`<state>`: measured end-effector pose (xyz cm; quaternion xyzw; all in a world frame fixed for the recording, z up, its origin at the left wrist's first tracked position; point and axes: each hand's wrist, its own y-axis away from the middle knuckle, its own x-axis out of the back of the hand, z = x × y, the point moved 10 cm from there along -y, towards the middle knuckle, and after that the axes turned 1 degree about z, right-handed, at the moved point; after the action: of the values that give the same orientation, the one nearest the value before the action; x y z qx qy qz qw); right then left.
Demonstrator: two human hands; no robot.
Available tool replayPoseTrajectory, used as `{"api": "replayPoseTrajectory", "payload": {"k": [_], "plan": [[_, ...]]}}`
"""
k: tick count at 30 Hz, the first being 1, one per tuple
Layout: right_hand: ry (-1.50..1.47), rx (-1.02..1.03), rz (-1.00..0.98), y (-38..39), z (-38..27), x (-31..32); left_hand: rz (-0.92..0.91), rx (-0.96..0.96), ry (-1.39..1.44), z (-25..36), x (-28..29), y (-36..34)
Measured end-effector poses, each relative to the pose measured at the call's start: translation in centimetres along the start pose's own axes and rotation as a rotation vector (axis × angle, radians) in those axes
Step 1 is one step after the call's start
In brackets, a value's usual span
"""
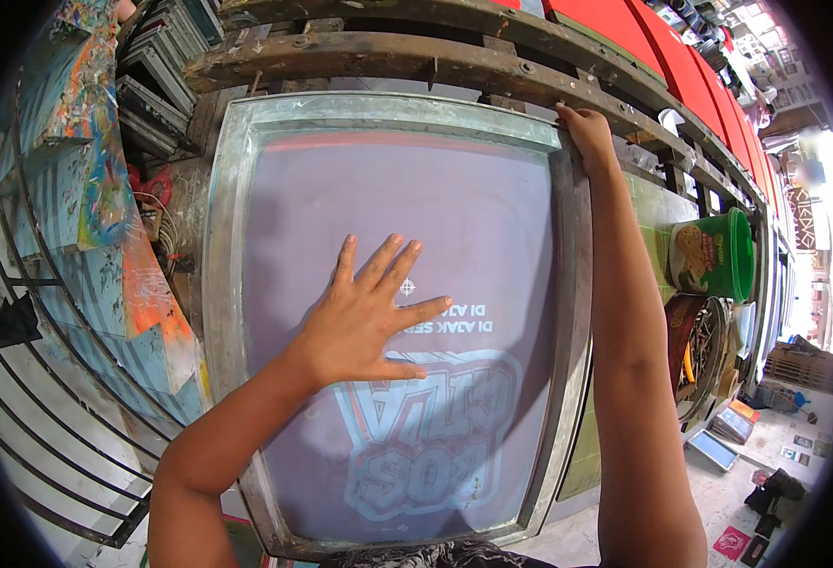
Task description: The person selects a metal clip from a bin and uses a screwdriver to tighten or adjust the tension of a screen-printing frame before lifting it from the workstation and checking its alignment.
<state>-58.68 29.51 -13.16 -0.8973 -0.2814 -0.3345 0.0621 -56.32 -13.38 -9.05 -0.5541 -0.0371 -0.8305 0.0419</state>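
A large silk-screen printing frame (pixel 231 237) with worn, greyish wood and a purple-grey mesh (pixel 407 189) fills the middle of the view. Pale upside-down lettering and a light-blue block design (pixel 430 435) show in the mesh's nearer half. My left hand (pixel 364 312) is spread over the middle of the mesh, palm down with fingers apart; whether it touches the mesh I cannot tell. At the frame's far right corner, my right hand (pixel 587 137) is closed around the rim, its thumb and fingers partly hidden.
Heavy wooden rails (pixel 388 57) run behind the frame. To the left are paint-splattered blue boards (pixel 104 189), black metal bars (pixel 56 431) and stacked frames (pixel 156 85). On the right stand a green tub (pixel 715 254) and a round container of sticks (pixel 705 355).
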Motion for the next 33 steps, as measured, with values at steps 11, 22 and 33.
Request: {"api": "replayPoseTrajectory", "payload": {"k": [11,22,33], "plan": [[0.133,0.046,0.102,0.5,-1.0,0.6,-0.011,-0.003,-0.034,0.1,0.0,0.0],[0.218,0.627,0.184,15.7,-13.2,-2.3,0.059,-0.024,-0.044,0.4,0.5,0.9],[0.454,0.710,0.046,24.8,-12.3,-9.5,0.670,0.320,0.335,-10.3,8.8,0.7]]}}
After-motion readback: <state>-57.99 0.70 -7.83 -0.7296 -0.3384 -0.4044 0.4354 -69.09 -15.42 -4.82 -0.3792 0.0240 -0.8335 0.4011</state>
